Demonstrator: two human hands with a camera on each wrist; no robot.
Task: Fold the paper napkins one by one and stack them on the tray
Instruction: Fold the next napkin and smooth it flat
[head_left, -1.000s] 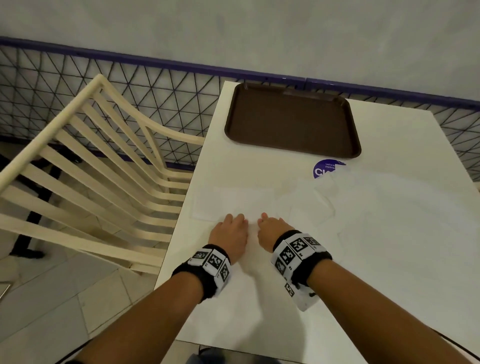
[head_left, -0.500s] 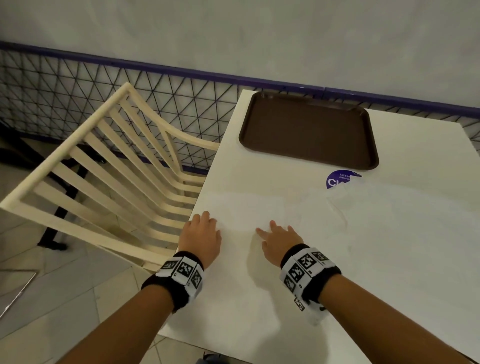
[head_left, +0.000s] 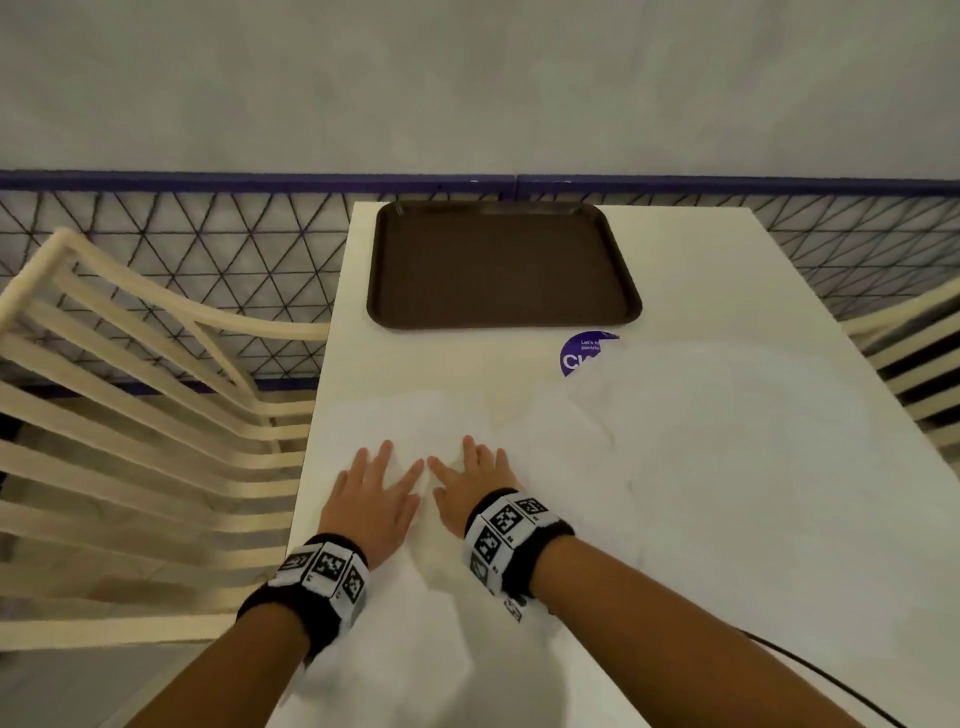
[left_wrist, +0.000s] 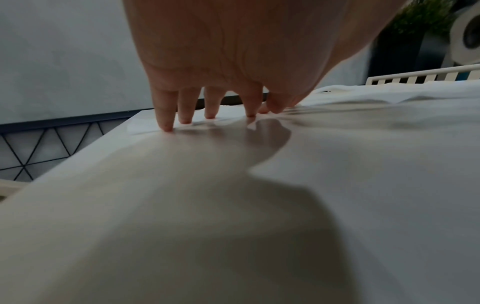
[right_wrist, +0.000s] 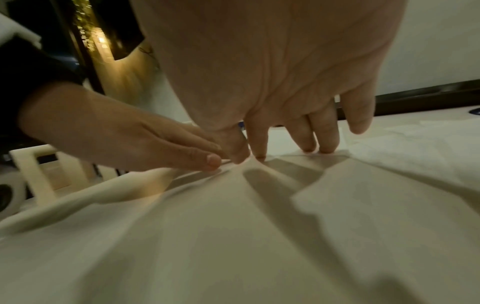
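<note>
A white paper napkin (head_left: 415, 421) lies flat on the white table near its left front edge. My left hand (head_left: 371, 491) and right hand (head_left: 470, 483) both press on it with straight, spread fingers, thumbs almost touching. In the left wrist view the fingertips (left_wrist: 166, 127) push down on the napkin (left_wrist: 337, 164). In the right wrist view my right fingers (right_wrist: 309, 148) press the napkin (right_wrist: 233, 226), which creases beneath them. More white napkins (head_left: 727, 415) lie spread to the right. The brown tray (head_left: 498, 265) sits bare at the table's far side.
A round blue sticker (head_left: 584, 353) shows between tray and napkins, partly covered. Cream slatted chairs stand left (head_left: 130, 415) and right (head_left: 914, 353) of the table (head_left: 701, 260). A black wire fence (head_left: 208, 249) and grey wall close the far side.
The hands spread apart half a second ago and have come back together on the napkin, thumbs nearly touching. The head view has swung to face the table squarely.
</note>
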